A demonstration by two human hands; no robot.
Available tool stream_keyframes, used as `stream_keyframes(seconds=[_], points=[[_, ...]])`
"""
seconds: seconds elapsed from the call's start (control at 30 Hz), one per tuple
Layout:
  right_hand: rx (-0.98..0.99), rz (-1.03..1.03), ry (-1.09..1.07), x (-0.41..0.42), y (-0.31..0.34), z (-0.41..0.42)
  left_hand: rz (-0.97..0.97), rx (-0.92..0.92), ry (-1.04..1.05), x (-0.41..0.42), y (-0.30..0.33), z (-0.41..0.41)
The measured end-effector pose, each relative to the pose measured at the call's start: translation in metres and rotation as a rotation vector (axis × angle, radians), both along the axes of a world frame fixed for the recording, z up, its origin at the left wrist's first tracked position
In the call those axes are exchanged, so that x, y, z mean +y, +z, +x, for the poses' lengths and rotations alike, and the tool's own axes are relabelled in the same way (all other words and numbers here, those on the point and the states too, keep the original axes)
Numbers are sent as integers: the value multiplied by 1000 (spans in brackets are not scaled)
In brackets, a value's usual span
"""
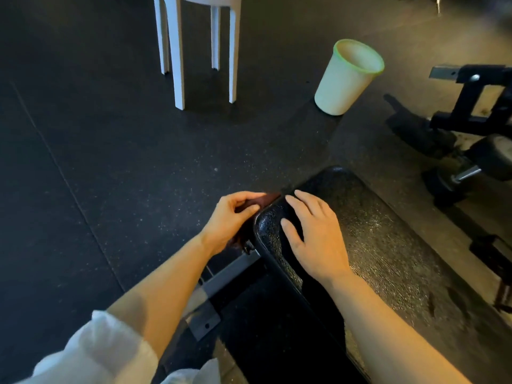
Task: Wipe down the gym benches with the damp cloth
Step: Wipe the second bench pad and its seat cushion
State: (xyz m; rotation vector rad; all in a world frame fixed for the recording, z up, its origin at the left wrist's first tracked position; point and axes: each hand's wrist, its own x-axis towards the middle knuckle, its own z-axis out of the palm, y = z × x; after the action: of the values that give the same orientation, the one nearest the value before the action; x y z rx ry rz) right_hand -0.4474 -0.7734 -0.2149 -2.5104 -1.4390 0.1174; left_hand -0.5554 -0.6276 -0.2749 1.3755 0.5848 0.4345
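While the right hand (313, 234) is laid flat on the bench pad (388, 245), whose long axis runs away rightward, the damp cloth (263, 202) is pinched by the left hand (232, 220) at its near-left corner.

dim, warm light frm right | wide-angle edge warp | soft blur

Most of the dark reddish-brown cloth (263, 200) is hidden inside the curled left hand (231, 220) and behind the black textured padded bench (388, 245), whose near end runs off the lower edge. The top edge cuts off the white four-legged stool (177, 51). The black metal gym equipment (476, 112) leaves the right edge.
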Motion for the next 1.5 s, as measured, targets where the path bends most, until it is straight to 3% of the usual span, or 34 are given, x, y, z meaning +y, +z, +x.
stream_keyframes(seconds=[0.67,0.8,0.93,1.1,1.27,1.3,1.37,1.5], points=[[-35,71,10,-1,-11,3,13,-29,-214,33,13,8],[-24,94,10,-1,-11,4,183,23,-251,32,21,18],[59,134,-17,-2,-8,4,254,31,-137,21,37,25],[318,424,-282,-18,19,0,159,-251,-58,-7,102,34],[930,999,-561,-75,77,23,-221,-388,-383,-81,142,90],[978,1085,-603,-97,88,28,-262,-383,-462,-103,148,103],[916,1185,-701,-148,108,30,-269,-361,-603,-152,159,124],[539,1280,-965,-256,130,18,-87,-330,-824,-255,176,150]])
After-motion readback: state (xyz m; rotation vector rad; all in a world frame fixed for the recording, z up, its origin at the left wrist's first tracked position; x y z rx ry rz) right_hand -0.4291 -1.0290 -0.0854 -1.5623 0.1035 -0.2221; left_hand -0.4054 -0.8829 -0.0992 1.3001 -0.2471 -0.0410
